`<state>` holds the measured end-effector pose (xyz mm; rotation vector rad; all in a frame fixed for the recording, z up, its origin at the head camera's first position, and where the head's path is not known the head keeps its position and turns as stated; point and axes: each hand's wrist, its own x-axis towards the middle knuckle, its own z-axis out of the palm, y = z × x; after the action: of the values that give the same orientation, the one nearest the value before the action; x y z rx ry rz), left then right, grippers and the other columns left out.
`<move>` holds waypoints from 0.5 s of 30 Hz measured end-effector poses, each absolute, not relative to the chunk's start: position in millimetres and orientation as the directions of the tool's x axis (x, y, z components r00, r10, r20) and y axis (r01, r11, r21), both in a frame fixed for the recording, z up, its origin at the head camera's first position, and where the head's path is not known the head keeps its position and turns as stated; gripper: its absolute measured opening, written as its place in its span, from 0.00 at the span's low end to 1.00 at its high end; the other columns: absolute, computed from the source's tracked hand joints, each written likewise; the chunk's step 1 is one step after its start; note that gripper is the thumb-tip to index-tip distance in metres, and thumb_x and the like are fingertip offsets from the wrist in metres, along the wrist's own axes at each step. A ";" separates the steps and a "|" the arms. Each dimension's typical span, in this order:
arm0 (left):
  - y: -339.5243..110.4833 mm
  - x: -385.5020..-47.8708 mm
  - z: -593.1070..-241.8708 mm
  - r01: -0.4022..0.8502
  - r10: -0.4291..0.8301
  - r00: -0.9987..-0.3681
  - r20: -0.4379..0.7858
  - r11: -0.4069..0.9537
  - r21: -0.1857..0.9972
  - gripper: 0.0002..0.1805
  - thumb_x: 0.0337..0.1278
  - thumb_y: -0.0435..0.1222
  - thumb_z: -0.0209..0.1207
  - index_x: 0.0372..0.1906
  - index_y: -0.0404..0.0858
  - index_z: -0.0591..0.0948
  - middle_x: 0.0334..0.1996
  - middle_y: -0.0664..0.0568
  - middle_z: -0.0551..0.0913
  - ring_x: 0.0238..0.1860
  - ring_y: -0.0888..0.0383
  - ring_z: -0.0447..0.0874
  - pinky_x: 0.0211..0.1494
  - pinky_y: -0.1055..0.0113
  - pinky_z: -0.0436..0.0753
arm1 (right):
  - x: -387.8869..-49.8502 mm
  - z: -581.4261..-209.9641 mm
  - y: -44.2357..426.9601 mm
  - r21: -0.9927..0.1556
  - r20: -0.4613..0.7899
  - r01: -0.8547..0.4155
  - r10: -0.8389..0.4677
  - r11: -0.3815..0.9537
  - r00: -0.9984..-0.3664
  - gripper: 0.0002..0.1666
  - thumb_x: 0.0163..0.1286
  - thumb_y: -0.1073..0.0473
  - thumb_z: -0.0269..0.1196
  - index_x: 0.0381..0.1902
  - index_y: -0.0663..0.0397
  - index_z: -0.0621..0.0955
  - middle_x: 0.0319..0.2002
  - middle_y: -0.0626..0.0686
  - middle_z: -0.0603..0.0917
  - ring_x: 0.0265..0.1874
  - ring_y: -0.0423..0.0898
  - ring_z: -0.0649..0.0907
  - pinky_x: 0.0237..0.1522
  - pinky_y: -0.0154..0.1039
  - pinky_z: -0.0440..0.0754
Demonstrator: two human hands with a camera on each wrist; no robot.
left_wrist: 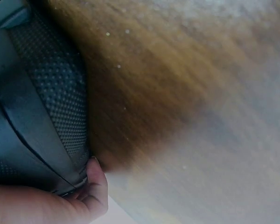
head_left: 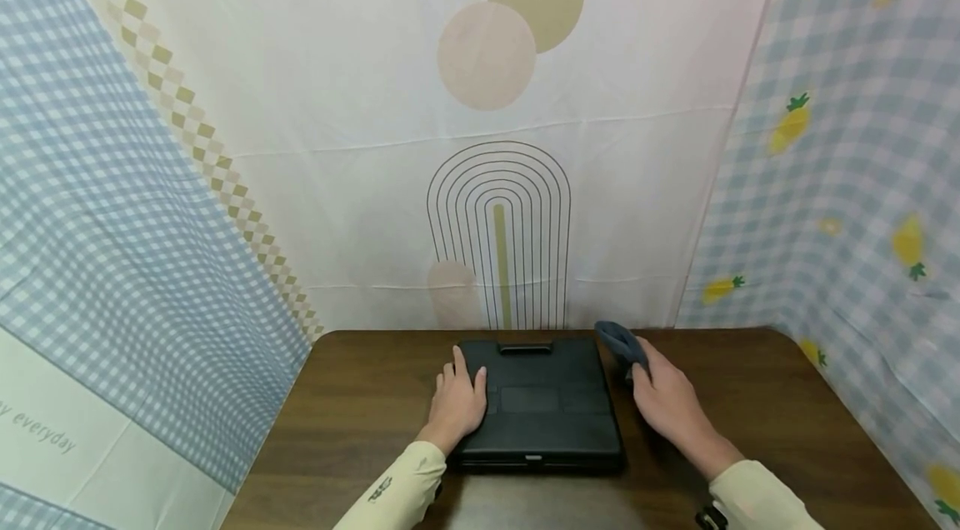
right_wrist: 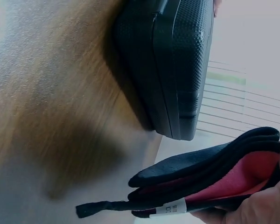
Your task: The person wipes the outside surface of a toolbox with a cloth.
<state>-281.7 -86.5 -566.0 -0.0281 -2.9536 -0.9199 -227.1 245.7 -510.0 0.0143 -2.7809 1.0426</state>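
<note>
A black hard case (head_left: pixel 551 430) lies flat on the wooden table, its handle at the far edge and a small latch on the near side. My left hand (head_left: pixel 457 403) rests on the case's left part, index finger pointing forward and thumb on the lid. In the left wrist view, fingers (left_wrist: pixel 97 186) touch the edge of the textured case (left_wrist: pixel 60 88). Right of the case, my right hand (head_left: pixel 667 397) grips a folded dark blue-grey cloth item (head_left: pixel 621 342), held above the table. The right wrist view shows its pink lining, black edging, white label and a dangling strap.
The brown wooden table (head_left: pixel 360 405) extends to both sides of the case. A white patterned cloth (head_left: pixel 360 222) hangs behind it. Blue checked cloths hang at the left (head_left: pixel 172 263) and right (head_left: pixel 847 180).
</note>
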 end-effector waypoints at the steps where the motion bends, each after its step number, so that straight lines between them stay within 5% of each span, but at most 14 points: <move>1: -86.1 -281.7 -565.6 0.031 0.003 -0.999 0.050 0.824 0.566 0.40 0.87 0.52 0.45 0.86 0.31 0.52 0.77 0.26 0.66 0.77 0.29 0.68 0.70 0.36 0.77 | -228.0 -510.2 244.6 -0.652 0.178 -0.083 0.046 0.754 -0.983 0.31 0.88 0.53 0.42 0.84 0.50 0.64 0.61 0.62 0.85 0.48 0.54 0.85 0.53 0.56 0.80; 6: -84.2 -281.7 -563.6 0.030 0.007 -0.999 0.043 0.822 0.569 0.41 0.87 0.52 0.45 0.87 0.32 0.51 0.78 0.26 0.66 0.77 0.29 0.67 0.70 0.36 0.78 | -233.4 -511.2 236.2 -0.657 0.215 -0.159 -0.020 0.737 -0.976 0.31 0.88 0.54 0.44 0.84 0.51 0.64 0.74 0.64 0.77 0.62 0.62 0.83 0.63 0.63 0.79; 10: -83.8 -281.7 -564.0 0.030 0.004 -0.999 0.048 0.819 0.573 0.41 0.87 0.52 0.45 0.86 0.31 0.52 0.78 0.26 0.66 0.77 0.29 0.67 0.69 0.35 0.78 | -240.5 -510.5 226.6 -0.646 0.201 -0.226 -0.123 0.730 -0.972 0.31 0.88 0.58 0.47 0.84 0.57 0.64 0.82 0.65 0.67 0.79 0.68 0.70 0.75 0.70 0.70; 15: -85.7 -281.8 -565.6 0.022 -0.003 -0.999 0.042 0.816 0.578 0.41 0.87 0.52 0.45 0.87 0.32 0.52 0.78 0.26 0.65 0.78 0.28 0.66 0.71 0.35 0.77 | -254.2 -514.5 213.0 -0.611 0.156 -0.283 -0.238 0.739 -0.959 0.31 0.87 0.59 0.49 0.83 0.58 0.66 0.84 0.65 0.63 0.83 0.71 0.61 0.79 0.73 0.61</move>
<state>-281.8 -85.7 -565.6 -0.0156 -2.9538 -0.9416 -254.2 213.0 -514.5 0.4305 -2.8667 1.0243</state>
